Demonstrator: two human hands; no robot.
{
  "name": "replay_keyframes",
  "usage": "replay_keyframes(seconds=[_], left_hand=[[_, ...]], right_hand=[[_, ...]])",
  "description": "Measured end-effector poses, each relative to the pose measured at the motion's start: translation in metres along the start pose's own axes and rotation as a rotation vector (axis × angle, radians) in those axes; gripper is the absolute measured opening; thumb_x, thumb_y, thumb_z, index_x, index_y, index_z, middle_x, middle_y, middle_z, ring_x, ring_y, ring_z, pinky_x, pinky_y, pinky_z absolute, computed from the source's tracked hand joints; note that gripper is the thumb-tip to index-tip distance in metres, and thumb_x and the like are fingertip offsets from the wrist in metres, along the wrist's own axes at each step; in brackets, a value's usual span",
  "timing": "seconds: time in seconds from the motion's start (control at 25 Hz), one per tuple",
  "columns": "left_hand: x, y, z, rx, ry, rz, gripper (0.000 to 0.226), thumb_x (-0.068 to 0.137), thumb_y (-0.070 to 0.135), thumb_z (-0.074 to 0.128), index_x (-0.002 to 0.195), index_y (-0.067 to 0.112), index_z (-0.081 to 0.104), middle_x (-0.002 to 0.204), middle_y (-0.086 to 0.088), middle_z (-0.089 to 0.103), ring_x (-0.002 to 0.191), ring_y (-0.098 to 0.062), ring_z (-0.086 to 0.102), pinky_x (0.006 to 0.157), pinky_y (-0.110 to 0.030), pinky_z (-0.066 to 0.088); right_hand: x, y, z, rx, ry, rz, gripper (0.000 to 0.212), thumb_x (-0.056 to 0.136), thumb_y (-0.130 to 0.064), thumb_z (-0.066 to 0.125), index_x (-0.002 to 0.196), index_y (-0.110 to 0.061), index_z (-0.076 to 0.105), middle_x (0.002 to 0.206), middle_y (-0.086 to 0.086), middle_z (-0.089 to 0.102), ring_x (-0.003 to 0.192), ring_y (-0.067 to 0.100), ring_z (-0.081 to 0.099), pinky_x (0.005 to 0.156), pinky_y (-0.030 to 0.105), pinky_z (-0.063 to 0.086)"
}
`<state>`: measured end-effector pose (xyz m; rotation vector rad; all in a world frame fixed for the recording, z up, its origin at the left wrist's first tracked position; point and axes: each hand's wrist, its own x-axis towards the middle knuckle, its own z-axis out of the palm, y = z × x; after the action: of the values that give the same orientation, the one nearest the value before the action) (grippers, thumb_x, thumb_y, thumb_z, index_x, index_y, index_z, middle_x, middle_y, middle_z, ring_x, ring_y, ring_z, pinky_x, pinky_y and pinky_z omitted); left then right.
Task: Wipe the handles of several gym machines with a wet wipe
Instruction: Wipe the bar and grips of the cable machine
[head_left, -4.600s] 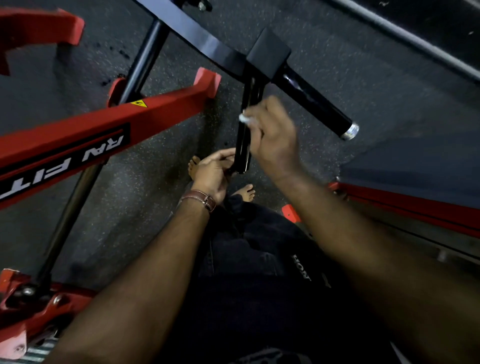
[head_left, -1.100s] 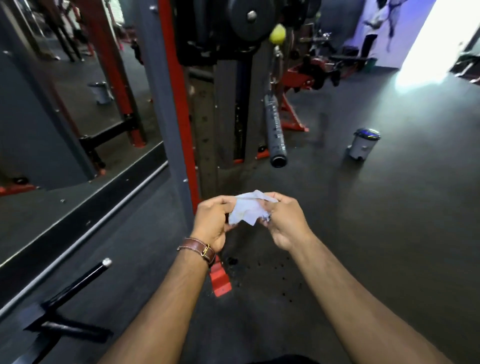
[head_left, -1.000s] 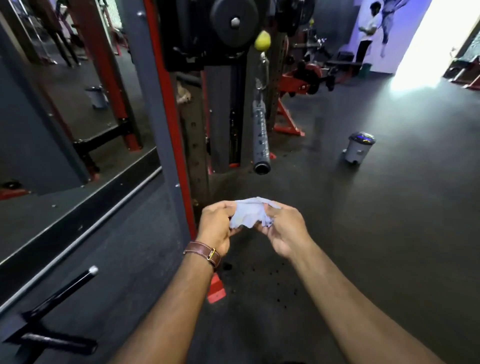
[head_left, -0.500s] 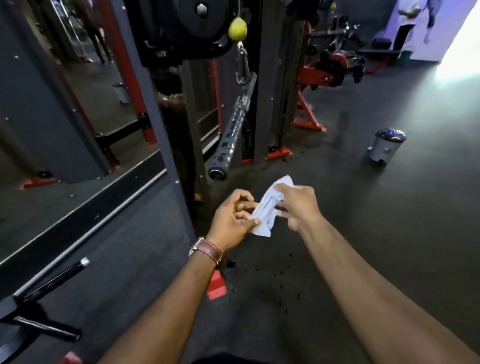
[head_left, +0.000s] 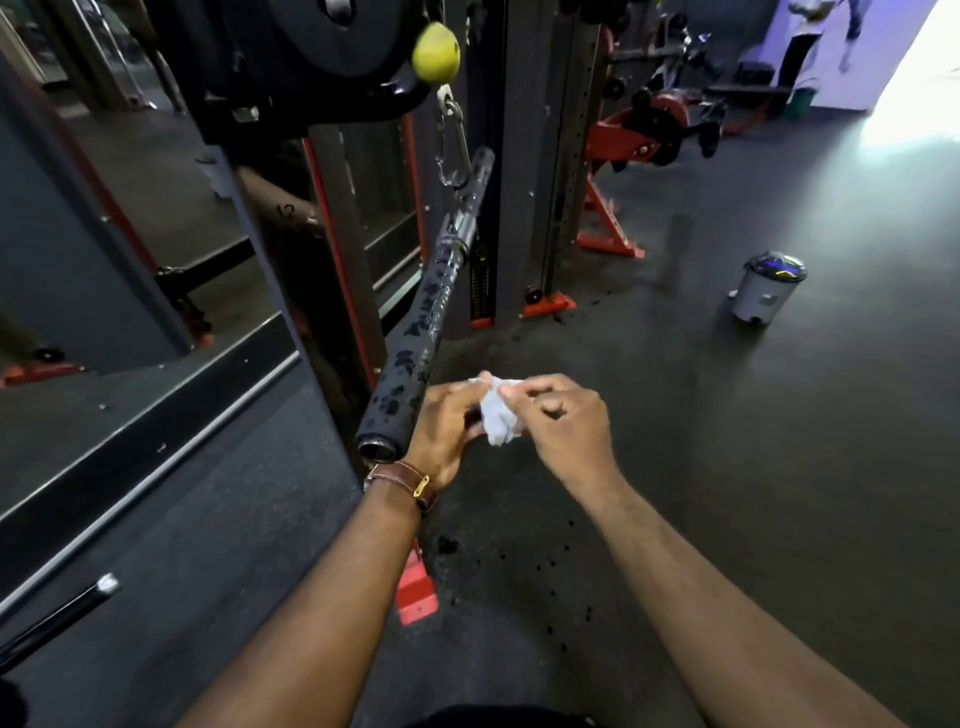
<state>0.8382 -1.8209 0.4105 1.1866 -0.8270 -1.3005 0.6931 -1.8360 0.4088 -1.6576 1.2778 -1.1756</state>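
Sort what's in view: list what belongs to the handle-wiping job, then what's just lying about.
Part of the job:
wet wipe, held between both hands
left hand
right hand
hanging bar handle, right beside the left hand

Just lying about:
small bin on the floor to the right
yellow-green ball above the clip
red plate-loaded machine in the background

We note a dark rubber floor (head_left: 753, 493), speckled with small black spots (head_left: 550, 561) near the middle; a small lidded bin (head_left: 768, 293) stands on it to the right; red machine feet (head_left: 415, 592) and a red frame base (head_left: 608, 234) rest on it.
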Motion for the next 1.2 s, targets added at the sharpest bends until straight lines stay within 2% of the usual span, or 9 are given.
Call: replay_keyframes(seconds=[0.08,0.2,0.32,0.44,0.64,0.76,0.96,1.04,1.2], left_hand=[[0.011,-0.001,-0.001,0.046,-0.031,0.037,0.023,0.096,-0.004,0.052,0.109,-0.015,0.068,0.114,-0.033,0.067,0.102,-0.040,0.066,0.092,-0.046,0.052],[0.016,0.003,-0.003,0.084,0.012,0.060,0.021,0.092,-0.013,0.053,0.108,-0.020,0.064,0.106,-0.032,0.068,0.093,-0.034,0.065,0.084,-0.040,0.054],[0.018,0.003,-0.012,0.091,0.159,0.116,0.005,0.090,-0.007,0.064,0.089,-0.004,0.068,0.078,-0.006,0.070,0.077,-0.016,0.064,0.074,-0.026,0.053],[0.013,-0.004,-0.035,-0.050,0.399,0.124,0.030,0.077,0.019,0.082,0.095,0.002,0.067,0.082,-0.006,0.067,0.066,-0.010,0.063,0.060,-0.018,0.050],[-0.024,-0.010,-0.037,-0.252,0.487,0.238,0.034,0.103,0.010,0.045,0.131,-0.006,0.056,0.105,-0.013,0.074,0.083,-0.018,0.073,0.069,-0.022,0.057],[-0.049,0.011,-0.007,-0.442,0.524,0.349,0.037,0.101,0.025,0.038,0.125,0.006,0.060,0.104,-0.009,0.076,0.086,-0.019,0.072,0.073,-0.025,0.058],[-0.087,0.015,0.034,-0.601,0.946,0.579,0.041,0.104,0.042,0.038,0.096,0.016,0.069,0.080,-0.007,0.066,0.062,-0.017,0.060,0.061,-0.029,0.044],[-0.099,0.008,0.052,-0.555,1.056,0.667,0.041,0.102,0.042,0.042,0.082,0.020,0.070,0.071,-0.003,0.065,0.059,-0.015,0.059,0.057,-0.027,0.042],[-0.115,0.002,0.071,-0.560,1.164,0.785,0.033,0.094,0.040,0.057,0.096,0.008,0.067,0.073,-0.005,0.064,0.059,-0.014,0.058,0.058,-0.026,0.043]], right_hand=[[0.018,0.003,0.003,0.075,0.082,0.141,0.025,0.075,-0.036,0.085,0.082,-0.017,0.071,0.100,-0.004,0.069,0.092,0.006,0.068,0.078,0.027,0.056],[0.034,0.004,0.009,0.317,-0.239,0.401,0.043,0.080,-0.025,0.083,0.115,-0.007,0.065,0.107,0.006,0.072,0.096,0.016,0.070,0.078,0.028,0.055],[0.041,-0.004,0.014,0.518,-0.227,0.477,0.016,0.090,-0.002,0.068,0.105,0.000,0.072,0.095,0.016,0.076,0.085,0.026,0.074,0.065,0.030,0.057],[0.053,-0.015,0.016,0.537,-0.084,0.489,0.015,0.093,-0.001,0.061,0.097,-0.005,0.075,0.086,0.011,0.075,0.069,0.019,0.068,0.050,0.024,0.050],[0.065,-0.047,-0.002,0.441,-0.018,-0.005,0.014,0.086,-0.006,0.064,0.093,-0.014,0.073,0.090,0.005,0.073,0.083,0.017,0.068,0.069,0.032,0.052],[0.070,-0.067,-0.007,0.335,0.011,-0.297,0.022,0.084,-0.002,0.066,0.103,-0.013,0.073,0.099,0.002,0.069,0.095,0.010,0.065,0.082,0.021,0.050],[0.093,-0.075,-0.008,0.344,0.008,-0.503,0.028,0.086,-0.004,0.061,0.110,-0.008,0.074,0.104,0.006,0.057,0.096,0.011,0.061,0.088,0.028,0.053],[0.080,-0.074,-0.010,0.393,-0.101,-0.602,0.030,0.084,0.001,0.062,0.109,-0.006,0.075,0.109,0.013,0.054,0.097,0.012,0.059,0.090,0.028,0.052],[0.029,-0.080,-0.007,0.537,-0.431,-0.794,0.031,0.086,-0.012,0.066,0.111,0.004,0.071,0.113,0.020,0.053,0.104,0.014,0.059,0.091,0.027,0.049]])
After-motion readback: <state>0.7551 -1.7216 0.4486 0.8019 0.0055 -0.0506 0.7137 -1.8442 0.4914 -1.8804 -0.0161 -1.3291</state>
